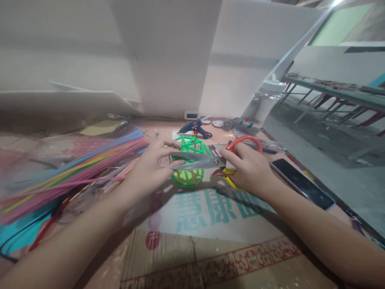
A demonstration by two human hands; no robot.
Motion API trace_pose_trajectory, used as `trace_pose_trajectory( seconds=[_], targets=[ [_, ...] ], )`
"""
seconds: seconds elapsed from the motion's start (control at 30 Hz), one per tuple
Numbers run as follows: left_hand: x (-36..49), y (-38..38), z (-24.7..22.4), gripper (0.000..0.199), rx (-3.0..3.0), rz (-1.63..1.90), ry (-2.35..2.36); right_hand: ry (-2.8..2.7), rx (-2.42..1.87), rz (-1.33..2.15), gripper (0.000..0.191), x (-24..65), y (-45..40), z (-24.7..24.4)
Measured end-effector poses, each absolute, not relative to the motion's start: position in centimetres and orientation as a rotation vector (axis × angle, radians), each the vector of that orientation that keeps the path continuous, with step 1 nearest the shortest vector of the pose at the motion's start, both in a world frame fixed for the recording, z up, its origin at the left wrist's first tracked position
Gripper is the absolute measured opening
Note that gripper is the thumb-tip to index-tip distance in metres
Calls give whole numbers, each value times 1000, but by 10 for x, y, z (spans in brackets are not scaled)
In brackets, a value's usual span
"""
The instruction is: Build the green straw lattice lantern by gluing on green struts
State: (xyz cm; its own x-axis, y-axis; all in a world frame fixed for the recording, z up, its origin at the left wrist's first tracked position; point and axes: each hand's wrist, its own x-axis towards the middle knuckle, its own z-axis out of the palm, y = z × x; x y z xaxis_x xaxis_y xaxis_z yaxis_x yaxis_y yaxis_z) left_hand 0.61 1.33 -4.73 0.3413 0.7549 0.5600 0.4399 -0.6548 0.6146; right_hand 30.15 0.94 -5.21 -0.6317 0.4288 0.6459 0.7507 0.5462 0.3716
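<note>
My right hand [249, 166] grips a pair of scissors [204, 161] by its handles, one loop red, with yellow below. The blades are slightly apart and point left, across the front of a small green frame [188, 176]. This frame has thin green fuzzy-looking bars meeting in a star at the top, upright ribs and a yellow-green base. At its left side, the thumb and fingers of my left hand [155, 158] close in on it, beside the blade tips. The blades partly cover the frame and the fingertip contact.
A blue glue gun [194, 127] lies behind the frame, near a small digital display [191, 115]. Bundled coloured fuzzy stems [90, 160] spread at left. A phone [302, 182] rests at right, and a clear plastic jar [264, 100] stands behind it. White boards [168, 52] rise at the back.
</note>
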Motion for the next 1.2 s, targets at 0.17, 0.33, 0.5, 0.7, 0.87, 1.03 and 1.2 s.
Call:
trace_pose_trajectory(
  seconds=[0.17,0.33,0.5,0.7,0.87,1.03,1.2],
  targets=[
    [4,13,-45,14,2252,1216,1047,-2309,-932,-861,47,303,9,-52],
    [3,12,-44,27,2290,1170,1044,-2372,-974,-819,43,308,7,-52],
    [6,10,-44,11,2278,1191,1092,-2382,-1060,-658,42,308,5,-53],
    [3,12,-43,9,2200,1226,1111,-2177,-1084,-344,55,306,10,-42],
    [-2,16,-39,10,2071,1200,1123,-2241,-994,-491,50,307,13,-47],
    [-3,20,-39,11,2050,1195,1087,-2319,-927,-725,47,302,11,-54],
    [2,14,-35,9,2020,1169,1064,-2305,-954,-829,36,300,6,-51]
  ],
)
